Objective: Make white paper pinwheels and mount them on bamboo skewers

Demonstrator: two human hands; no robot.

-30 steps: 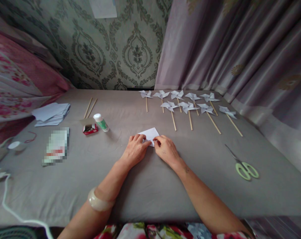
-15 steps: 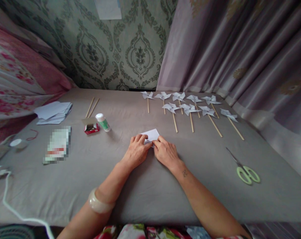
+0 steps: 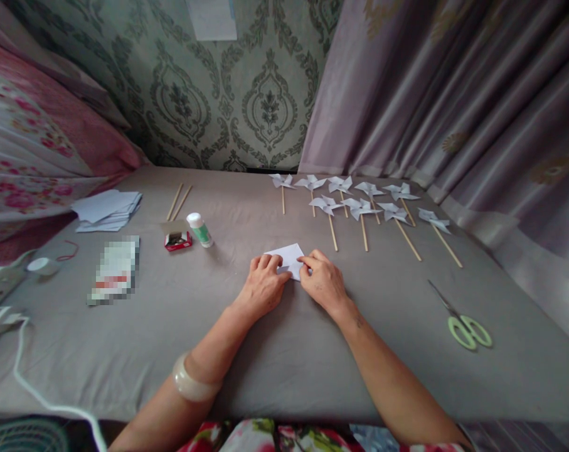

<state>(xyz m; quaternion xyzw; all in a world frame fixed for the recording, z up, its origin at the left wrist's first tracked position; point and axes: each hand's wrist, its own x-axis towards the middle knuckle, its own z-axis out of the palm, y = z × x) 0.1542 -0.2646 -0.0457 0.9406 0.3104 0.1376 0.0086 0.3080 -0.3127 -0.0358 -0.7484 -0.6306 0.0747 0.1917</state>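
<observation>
A small white sheet of paper (image 3: 291,252), partly folded, lies on the cloth-covered table (image 3: 284,351) in front of me. My left hand (image 3: 265,282) presses down on its left side, fingers bent over it and thumb on the near edge. My right hand (image 3: 325,277) grips the right edge between thumb and forefinger. Both hands hide parts of the paper. Beyond the left hand stands a white and green glue stick (image 3: 199,230). Beside it is an open red box (image 3: 177,240) with small things inside that I cannot make out.
Several white paper pinwheels (image 3: 362,208) on sticks lie at the back right. Scissors (image 3: 460,320) with green handles rest at the right. On the left are stacked paper (image 3: 108,209), two wooden sticks (image 3: 179,202), a blurred packet (image 3: 115,270), a white cap (image 3: 42,267) and a power strip (image 3: 2,284).
My right hand has shifted right along the paper to its right edge, apart from the left thumb. The left hand stays on the paper. The view has moved slightly.
</observation>
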